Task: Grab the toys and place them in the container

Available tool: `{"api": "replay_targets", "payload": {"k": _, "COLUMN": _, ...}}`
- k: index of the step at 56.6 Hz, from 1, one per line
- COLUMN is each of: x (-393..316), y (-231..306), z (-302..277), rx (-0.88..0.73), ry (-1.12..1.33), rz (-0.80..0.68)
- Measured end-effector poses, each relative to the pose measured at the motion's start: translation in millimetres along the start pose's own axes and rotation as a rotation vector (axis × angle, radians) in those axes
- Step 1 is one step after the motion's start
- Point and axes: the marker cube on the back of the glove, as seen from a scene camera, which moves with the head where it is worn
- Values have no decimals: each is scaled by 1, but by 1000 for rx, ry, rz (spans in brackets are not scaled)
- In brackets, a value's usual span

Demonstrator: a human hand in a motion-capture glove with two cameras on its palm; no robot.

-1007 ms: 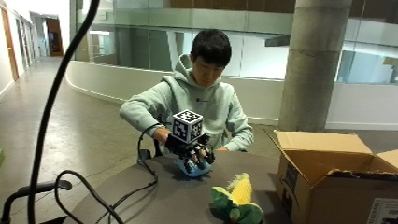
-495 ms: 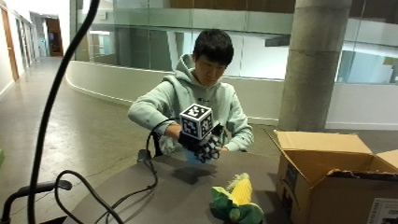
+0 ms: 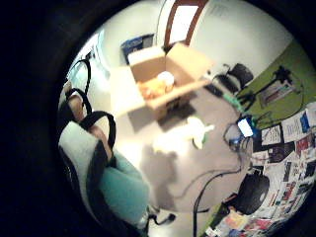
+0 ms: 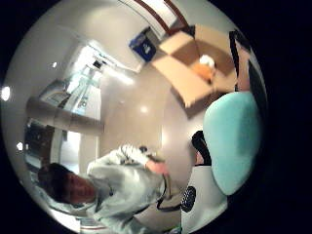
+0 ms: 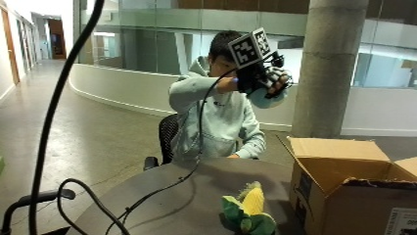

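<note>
Hall with a concrete column

Concrete column (image 5: 331, 68) upper right of the outside view; black cable (image 5: 55, 105) arcs down the left; black office chair (image 5: 167, 139) centre, behind the round table (image 5: 163, 200).

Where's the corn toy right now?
In the outside view the corn toy lies on the round table, just beside the open cardboard box.
</note>
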Motion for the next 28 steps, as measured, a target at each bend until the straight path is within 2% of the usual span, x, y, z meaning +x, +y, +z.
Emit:
{"api": "replay_targets", "payload": {"k": 6, "x": 10, "y": -75, "z": 2, "rx": 212, "ry": 17, "rz": 78}}
{"api": "replay_targets", "payload": {"k": 10, "x": 20, "y": -104, "z": 13, "rx": 267, "ry": 38, "rz": 134}}
{"api": "replay_targets", "payload": {"k": 19, "x": 37, "y": -136, "z": 54, "rx": 58, "ry": 18, "rz": 212}}
{"api": "replay_targets", "payload": {"k": 28, "x": 51, "y": -121, "z": 47, "rx": 68, "ry": 26, "rz": 204}}
